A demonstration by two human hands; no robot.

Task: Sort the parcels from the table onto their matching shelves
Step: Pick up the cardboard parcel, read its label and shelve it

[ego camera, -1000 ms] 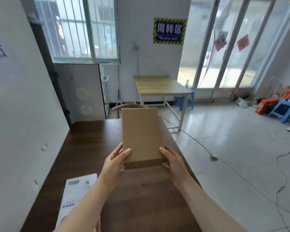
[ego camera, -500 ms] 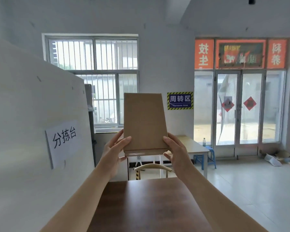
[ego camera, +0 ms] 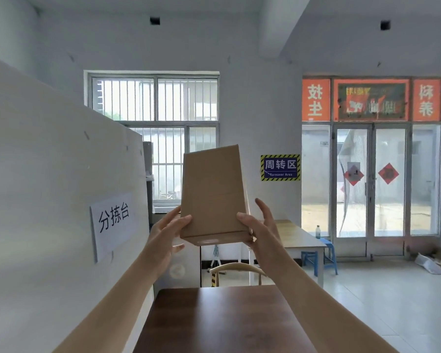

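Note:
A plain brown cardboard parcel (ego camera: 213,194) is held up in front of me at chest height, well above the dark wooden table (ego camera: 222,319). My left hand (ego camera: 164,236) grips its lower left edge and my right hand (ego camera: 259,230) grips its lower right corner. The parcel is tilted slightly, its near end face turned toward me. No label shows on the visible faces. No shelves are in view.
A white partition (ego camera: 49,187) with a paper sign (ego camera: 112,220) runs along the left. Behind the table stand a curved chair back (ego camera: 236,268), a light wooden table (ego camera: 295,235) with a bottle, and a blue stool (ego camera: 321,256). Glass doors (ego camera: 372,182) are at the right.
Both hands have lifted the parcel off the table to chest height as my view rose from the tabletop to the room. Since half a second ago the parcel has tilted a little.

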